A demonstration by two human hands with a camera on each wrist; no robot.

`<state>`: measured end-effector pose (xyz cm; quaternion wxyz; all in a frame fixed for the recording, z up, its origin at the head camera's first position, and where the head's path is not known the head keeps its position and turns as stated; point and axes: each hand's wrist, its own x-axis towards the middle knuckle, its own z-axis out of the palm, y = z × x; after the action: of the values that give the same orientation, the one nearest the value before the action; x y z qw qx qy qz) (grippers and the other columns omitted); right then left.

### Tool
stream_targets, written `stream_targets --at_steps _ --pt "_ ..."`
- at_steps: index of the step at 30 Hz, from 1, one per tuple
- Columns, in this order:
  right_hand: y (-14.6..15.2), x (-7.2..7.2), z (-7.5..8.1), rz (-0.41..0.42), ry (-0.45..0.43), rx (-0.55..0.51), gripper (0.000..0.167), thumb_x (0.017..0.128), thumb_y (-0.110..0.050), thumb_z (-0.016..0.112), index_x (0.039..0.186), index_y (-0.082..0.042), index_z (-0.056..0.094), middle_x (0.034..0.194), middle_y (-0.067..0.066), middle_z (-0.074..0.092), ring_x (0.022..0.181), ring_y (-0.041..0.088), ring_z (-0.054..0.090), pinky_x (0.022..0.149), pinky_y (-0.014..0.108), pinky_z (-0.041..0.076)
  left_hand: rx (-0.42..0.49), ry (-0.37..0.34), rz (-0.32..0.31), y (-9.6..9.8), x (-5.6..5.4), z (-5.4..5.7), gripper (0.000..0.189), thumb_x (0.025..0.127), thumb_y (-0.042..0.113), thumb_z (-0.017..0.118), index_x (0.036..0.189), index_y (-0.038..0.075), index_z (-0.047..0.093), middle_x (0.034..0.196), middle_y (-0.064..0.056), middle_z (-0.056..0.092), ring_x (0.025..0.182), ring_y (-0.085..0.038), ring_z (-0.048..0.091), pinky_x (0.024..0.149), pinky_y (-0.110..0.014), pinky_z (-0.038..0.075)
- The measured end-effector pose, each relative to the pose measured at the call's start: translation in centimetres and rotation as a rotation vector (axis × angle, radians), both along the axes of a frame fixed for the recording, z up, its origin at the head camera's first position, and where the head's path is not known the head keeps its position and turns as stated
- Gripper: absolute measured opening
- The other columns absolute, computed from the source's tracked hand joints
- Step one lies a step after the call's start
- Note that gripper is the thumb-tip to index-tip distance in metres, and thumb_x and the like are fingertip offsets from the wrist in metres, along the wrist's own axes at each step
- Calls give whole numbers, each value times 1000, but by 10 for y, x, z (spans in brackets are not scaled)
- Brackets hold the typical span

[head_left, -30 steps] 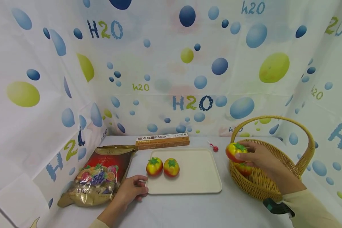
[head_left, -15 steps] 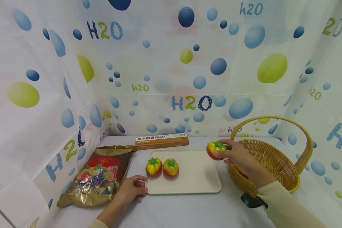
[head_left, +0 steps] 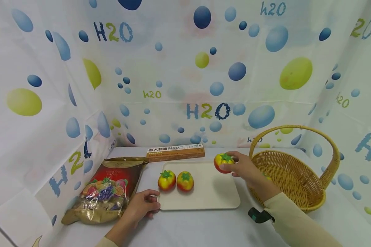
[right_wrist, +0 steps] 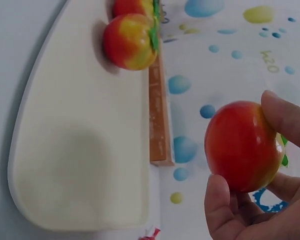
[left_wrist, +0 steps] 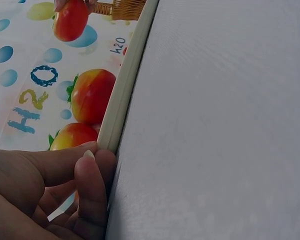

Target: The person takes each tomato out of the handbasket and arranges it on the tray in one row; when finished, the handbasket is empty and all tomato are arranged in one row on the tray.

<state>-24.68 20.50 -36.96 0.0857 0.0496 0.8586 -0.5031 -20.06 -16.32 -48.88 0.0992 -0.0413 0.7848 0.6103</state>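
My right hand (head_left: 245, 169) grips a red-and-yellow tomato (head_left: 224, 163) with a green leafy top, held above the right part of a cream tray (head_left: 213, 195). In the right wrist view, thumb and fingers wrap this tomato (right_wrist: 242, 147), and a shadow falls on the tray (right_wrist: 40, 165) below. Two similar tomatoes, a left one (head_left: 167, 180) and a right one (head_left: 185, 181), sit side by side at the tray's left end. My left hand (head_left: 142, 205) pinches the tray's near left corner. In the left wrist view, its thumb and fingertips meet at the rim (left_wrist: 117, 117).
A wicker basket (head_left: 296, 181) with a tall handle stands right of the tray; a bit of another tomato (head_left: 267, 177) shows inside, mostly hidden by my arm. Behind the tray lies a pasta box (head_left: 176, 153). A candy bag (head_left: 108, 192) lies at left. Patterned cloth walls enclose the table.
My right hand has carried the tomato leftward from above the basket to above the tray's right part. The left hand and the two tomatoes on the tray have stayed put.
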Motion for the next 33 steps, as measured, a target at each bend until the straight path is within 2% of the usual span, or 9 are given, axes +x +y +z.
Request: stream_targets --at_steps 4,10,16,23,33 --pt "-11 -4 -8 5 3 -30 70 90 -27 78 150 -11 45 146 23 48 116 34 56 92 40 57 3 -7 5 0 0 -1 42 81 -4 79 121 -3 66 90 -9 60 67 -18 66 51 -29 56" --pt "-25 -7 -24 0 -3 -9 71 87 -25 81 148 -11 49 142 22 52 113 34 58 90 41 59 -2 -14 9 1 0 -3 43 81 -3 80 121 -3 66 90 -9 60 67 -19 66 51 -30 57" --pt "-35 -12 -40 -18 -36 -27 71 85 -24 83 146 -12 51 141 21 52 115 34 57 91 42 59 15 1 -4 0 0 -2 42 82 -4 79 121 -4 65 90 -9 59 67 -18 66 50 -29 56" --pt "-47 -16 -59 1 -62 -38 70 85 -22 83 146 -11 52 141 20 53 113 31 58 87 40 60 23 -14 -4 -1 0 -3 43 82 -4 79 122 -4 65 90 -9 60 68 -19 67 50 -29 55" --pt "-61 -17 -70 -10 -66 -69 67 85 -15 83 144 -5 52 130 22 56 107 31 58 83 38 61 31 -3 -8 -1 -2 -3 42 81 -4 79 121 -4 65 89 -9 60 68 -19 67 50 -28 55"
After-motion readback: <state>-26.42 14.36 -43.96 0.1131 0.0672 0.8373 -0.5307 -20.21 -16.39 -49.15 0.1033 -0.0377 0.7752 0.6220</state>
